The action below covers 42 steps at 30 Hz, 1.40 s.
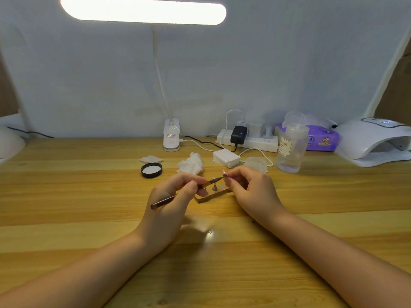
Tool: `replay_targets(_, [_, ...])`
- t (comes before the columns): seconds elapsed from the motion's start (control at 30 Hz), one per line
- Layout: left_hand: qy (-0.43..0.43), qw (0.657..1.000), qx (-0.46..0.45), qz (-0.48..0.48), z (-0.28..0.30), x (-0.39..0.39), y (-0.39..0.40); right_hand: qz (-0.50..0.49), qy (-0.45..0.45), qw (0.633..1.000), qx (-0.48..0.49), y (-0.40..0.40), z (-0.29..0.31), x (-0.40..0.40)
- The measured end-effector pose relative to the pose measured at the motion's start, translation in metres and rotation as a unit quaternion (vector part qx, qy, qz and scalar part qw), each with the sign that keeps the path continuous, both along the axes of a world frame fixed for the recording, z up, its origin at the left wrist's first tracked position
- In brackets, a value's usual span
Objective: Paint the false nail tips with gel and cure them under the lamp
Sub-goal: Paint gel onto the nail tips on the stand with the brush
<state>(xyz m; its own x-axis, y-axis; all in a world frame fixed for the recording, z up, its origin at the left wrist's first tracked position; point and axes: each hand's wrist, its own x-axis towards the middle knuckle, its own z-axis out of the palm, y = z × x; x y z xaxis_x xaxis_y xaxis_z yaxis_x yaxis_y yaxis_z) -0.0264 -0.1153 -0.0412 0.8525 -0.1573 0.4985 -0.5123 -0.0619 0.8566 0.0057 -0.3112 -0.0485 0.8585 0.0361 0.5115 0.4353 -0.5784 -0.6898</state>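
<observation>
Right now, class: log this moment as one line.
step: painting | left hand: holds brush | right hand: pinches nail tip | curing lamp: unused

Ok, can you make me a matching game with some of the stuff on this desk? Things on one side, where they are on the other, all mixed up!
Things:
1. brush
2. black lid
3. clear bottle
4. curing lamp

Places:
A. far right end of the desk
B. held in the left hand
C. standing in front of the purple wipes pack
D. lying flat on the desk, left of the crumpled tissue

Pairs: 1-B, 2-D, 3-C, 4-A
</observation>
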Motion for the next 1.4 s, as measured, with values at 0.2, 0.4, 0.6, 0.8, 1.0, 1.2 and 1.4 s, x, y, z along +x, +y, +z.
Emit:
replay_targets(0.2, [-0.004, 1.0, -0.02, 0.014, 0.0014, -0.0007, -0.0023, -0.003, 0.001, 1.0, -0.002, 0.0, 0.0001, -0.0002])
replay_targets(0.4, [-0.007, 1.0, 0.019, -0.008, 0.0019, -0.0031, -0.002, -0.004, 0.001, 1.0, -0.002, 0.0002, -0.0002, 0.0001])
replay_targets(0.6, [-0.032, 0.999, 0.033, 0.02, 0.0027, -0.005, -0.0038, -0.011, 0.003, 1.0, -0.011, 0.0, 0.0003, 0.0])
replay_targets(0.8, [-0.031, 0.996, 0.077, 0.015, 0.0012, -0.0038, -0.0015, -0.014, 0.003, 1.0, -0.01, 0.0001, -0.0002, -0.0005])
replay_targets(1.0, [-0.034, 0.998, 0.051, 0.033, 0.0007, -0.0022, -0.0034, -0.015, 0.002, 1.0, -0.01, 0.0008, 0.0003, -0.0005])
replay_targets(1.2, [-0.005, 0.999, 0.031, 0.005, 0.0006, -0.0018, -0.0045, -0.006, 0.007, 1.0, -0.004, 0.0, 0.0004, -0.0005])
replay_targets(1.4, [-0.025, 0.999, 0.016, 0.012, 0.0001, -0.002, -0.0033, -0.003, 0.01, 1.0, 0.001, 0.0005, 0.0007, -0.0012])
